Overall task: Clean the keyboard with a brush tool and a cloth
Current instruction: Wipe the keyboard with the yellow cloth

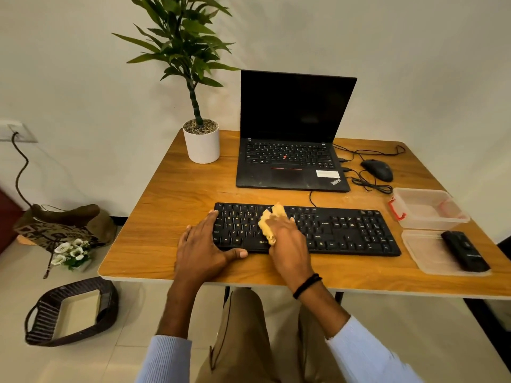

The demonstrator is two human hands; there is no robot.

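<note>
A black keyboard [345, 230] lies near the front edge of a wooden table [171, 194], its long axis running left to right, its key rows facing the person. The right hand [287, 241] presses a bunched yellow cloth [269, 219] onto the left-centre keys, fingers closed over it. The left hand [204, 244] lies flat and spread on the keyboard's left end. The brush [464, 251] rests in a lid [425, 255] at right.
</note>
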